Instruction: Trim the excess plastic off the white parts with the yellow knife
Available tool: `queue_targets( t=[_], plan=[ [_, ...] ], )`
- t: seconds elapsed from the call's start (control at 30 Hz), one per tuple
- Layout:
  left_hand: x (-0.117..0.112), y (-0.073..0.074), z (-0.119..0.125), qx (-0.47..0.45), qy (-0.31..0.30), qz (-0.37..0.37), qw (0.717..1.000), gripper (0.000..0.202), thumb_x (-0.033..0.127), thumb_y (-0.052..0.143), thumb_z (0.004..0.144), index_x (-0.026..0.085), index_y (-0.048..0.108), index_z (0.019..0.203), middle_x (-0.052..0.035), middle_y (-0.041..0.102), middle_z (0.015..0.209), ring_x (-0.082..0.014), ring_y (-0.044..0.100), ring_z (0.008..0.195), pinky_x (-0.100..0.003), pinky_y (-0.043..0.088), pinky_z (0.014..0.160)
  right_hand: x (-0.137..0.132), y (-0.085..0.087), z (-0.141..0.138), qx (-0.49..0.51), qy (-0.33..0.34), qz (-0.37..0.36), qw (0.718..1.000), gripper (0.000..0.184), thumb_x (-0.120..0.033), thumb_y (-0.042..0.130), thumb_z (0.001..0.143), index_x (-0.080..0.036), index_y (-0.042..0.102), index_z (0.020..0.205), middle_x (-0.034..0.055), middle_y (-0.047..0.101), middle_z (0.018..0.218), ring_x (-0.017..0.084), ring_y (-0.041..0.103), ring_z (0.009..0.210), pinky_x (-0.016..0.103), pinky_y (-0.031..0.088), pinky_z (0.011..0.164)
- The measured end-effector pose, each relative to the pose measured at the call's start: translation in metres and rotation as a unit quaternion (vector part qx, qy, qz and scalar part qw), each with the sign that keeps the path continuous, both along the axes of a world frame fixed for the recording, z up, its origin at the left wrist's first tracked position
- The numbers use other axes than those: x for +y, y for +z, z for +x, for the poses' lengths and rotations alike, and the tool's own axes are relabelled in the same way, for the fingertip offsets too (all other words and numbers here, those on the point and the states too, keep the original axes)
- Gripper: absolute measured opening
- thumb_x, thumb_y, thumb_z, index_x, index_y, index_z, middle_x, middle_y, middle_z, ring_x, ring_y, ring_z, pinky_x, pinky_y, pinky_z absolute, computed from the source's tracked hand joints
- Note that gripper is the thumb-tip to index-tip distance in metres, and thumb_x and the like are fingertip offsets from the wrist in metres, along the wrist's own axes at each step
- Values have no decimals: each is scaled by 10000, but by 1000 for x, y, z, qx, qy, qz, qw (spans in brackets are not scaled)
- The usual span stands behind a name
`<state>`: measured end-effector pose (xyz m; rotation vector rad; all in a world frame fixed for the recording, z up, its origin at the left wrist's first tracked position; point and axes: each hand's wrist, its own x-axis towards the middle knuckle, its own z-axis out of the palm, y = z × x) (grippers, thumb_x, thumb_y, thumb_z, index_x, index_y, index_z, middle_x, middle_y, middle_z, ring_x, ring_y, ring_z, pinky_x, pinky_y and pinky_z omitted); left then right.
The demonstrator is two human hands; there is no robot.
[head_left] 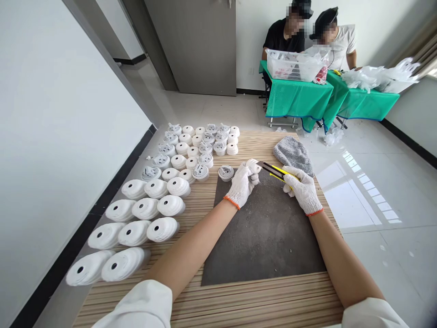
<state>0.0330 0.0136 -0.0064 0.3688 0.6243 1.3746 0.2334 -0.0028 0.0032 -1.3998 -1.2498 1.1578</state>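
Both my hands wear white knit gloves with orange cuffs. My left hand (242, 183) is closed around a small white round plastic part (253, 165) held above the dark grey mat (266, 237). A yellow and black utility knife (273, 171) is gripped in my right hand (302, 190), and its blade tip reaches the white part. One loose white round part (226, 172) lies on the striped table just left of my left hand.
Rows of white round parts (191, 150) and stacked white discs (146, 209) cover the table's left side. A grey cloth (292, 154) lies at the far right. Beyond, two people sit at green-covered tables (300, 98) with a white basket (290, 66).
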Motion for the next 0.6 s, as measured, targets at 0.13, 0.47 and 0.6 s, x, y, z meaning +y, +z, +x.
queue_targets(
  t=[0.13, 0.47, 0.6],
  plan=[
    [0, 2, -1, -6, -6, -1, 1000, 162, 117, 647, 737, 179, 503, 779, 43, 492, 700, -26, 359, 490, -143, 292, 437, 0, 0, 0, 0, -8, -3, 1000, 581, -502, 760, 782, -153, 704, 1243, -6, 648, 555, 115, 554, 478, 183, 413, 416],
    [0, 1, -1, -19, 8, -14, 1000, 85, 218, 649, 810, 155, 595, 827, 30, 491, 692, -31, 379, 506, -130, 326, 434, -1, 5, -3, -17, -14, -17, 1000, 588, -511, 747, 780, -139, 711, 1234, 2, 649, 553, 116, 557, 475, 184, 411, 416],
    [2, -1, -2, -30, 24, -13, 999, 78, 224, 643, 831, 147, 637, 841, 24, 498, 700, -32, 384, 504, -138, 342, 434, -1, 6, -5, -30, -23, -27, 999, 575, -496, 741, 781, -141, 716, 1233, -5, 636, 535, 114, 548, 463, 181, 402, 409]
  ],
)
